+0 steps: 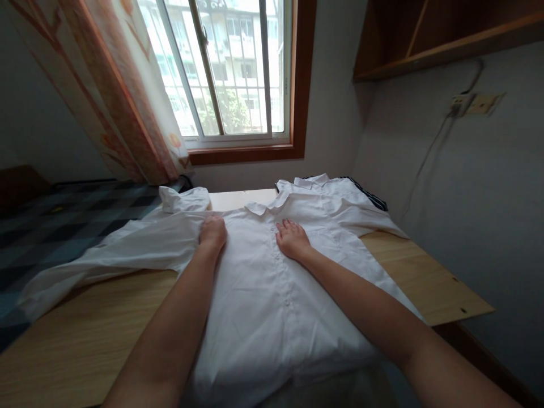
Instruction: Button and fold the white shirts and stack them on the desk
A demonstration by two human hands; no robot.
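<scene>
A white button-up shirt (250, 294) lies front side up on a wooden board (123, 306), its collar toward the window and one sleeve stretched out to the left. My left hand (213, 231) is at the shirt's left shoulder, its fingers curled down onto the fabric; whether they pinch cloth is hard to see. My right hand (292, 238) rests on the chest beside the button row, fingers spread flat. More white garments (352, 198) lie at the right beyond the shirt, and a bunched white cloth (187, 199) is behind the left sleeve.
A bed with a dark checked cover (123, 207) is at the left, under a patterned curtain (123, 85). The window (229, 73) is ahead. On the right are a wall shelf (450, 45), a socket (463, 105) with a hanging cord, and the board's edge.
</scene>
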